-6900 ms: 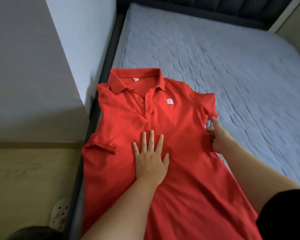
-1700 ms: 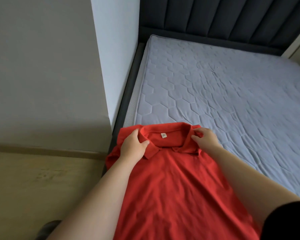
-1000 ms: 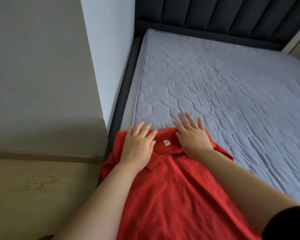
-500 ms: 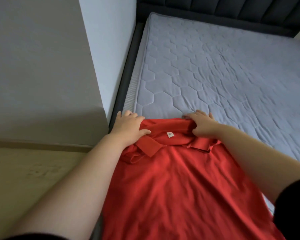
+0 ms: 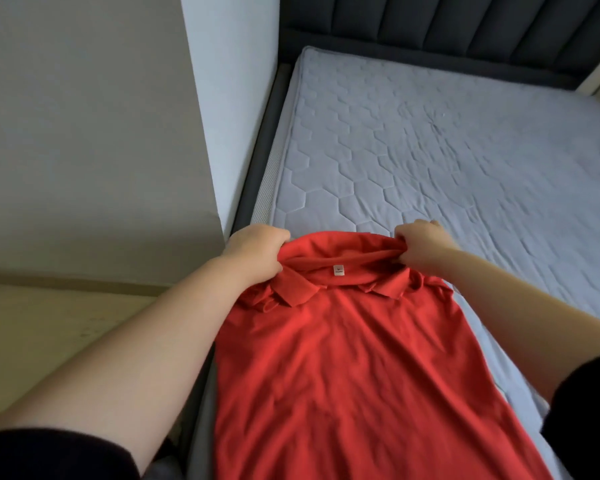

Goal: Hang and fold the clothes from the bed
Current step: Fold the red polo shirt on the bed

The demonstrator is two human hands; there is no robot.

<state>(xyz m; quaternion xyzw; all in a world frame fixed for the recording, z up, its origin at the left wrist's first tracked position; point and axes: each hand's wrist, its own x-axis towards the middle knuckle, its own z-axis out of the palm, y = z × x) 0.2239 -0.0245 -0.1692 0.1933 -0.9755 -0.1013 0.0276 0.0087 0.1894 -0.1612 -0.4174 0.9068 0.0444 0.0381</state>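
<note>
Both hands (image 5: 255,252) (image 5: 421,244) grip red shirt (image 5: 347,358) on bed (image 5: 430,161)

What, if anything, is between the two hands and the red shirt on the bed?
Nothing visible. The left hand and right hand both grip the red shirt at its top edge, one each side of the collar.

both hands (image 5: 253,252) gripping red polo shirt (image 5: 354,358)
</note>
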